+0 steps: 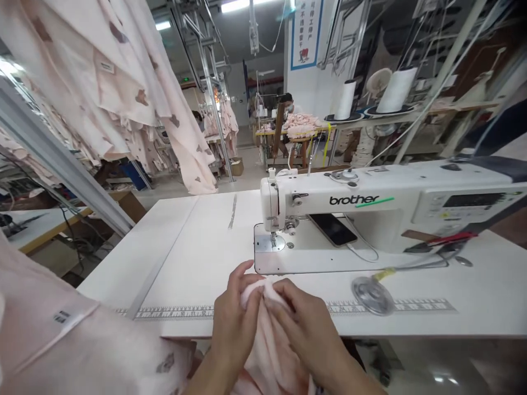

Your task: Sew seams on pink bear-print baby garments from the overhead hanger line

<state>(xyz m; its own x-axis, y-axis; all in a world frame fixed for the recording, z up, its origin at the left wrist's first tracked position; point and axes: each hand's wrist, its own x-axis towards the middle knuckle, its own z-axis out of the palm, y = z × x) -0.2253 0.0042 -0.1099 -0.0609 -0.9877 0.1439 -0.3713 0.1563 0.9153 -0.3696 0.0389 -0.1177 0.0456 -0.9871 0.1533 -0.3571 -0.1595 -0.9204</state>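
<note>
Both my hands pinch a bunched piece of pale pink fabric [267, 340] at the near edge of the white sewing table [197, 247]. My left hand [234, 323] grips the fabric's left side with fingers curled round it. My right hand [304, 323] presses on its right side, fingers closed over the folds. The fabric hangs down off the table edge toward my lap. Just beyond my hands stands a white Brother sewing machine [370, 206], its needle [272, 238] a short way ahead of my left fingertips.
A black phone [332, 229] lies on the machine bed with a cable. Red-handled scissors [447, 240] and a round metal disc [373, 295] lie to the right. Pink printed garments [123, 82] hang at upper left; another pink piece [61, 340] lies at lower left. A person works far back.
</note>
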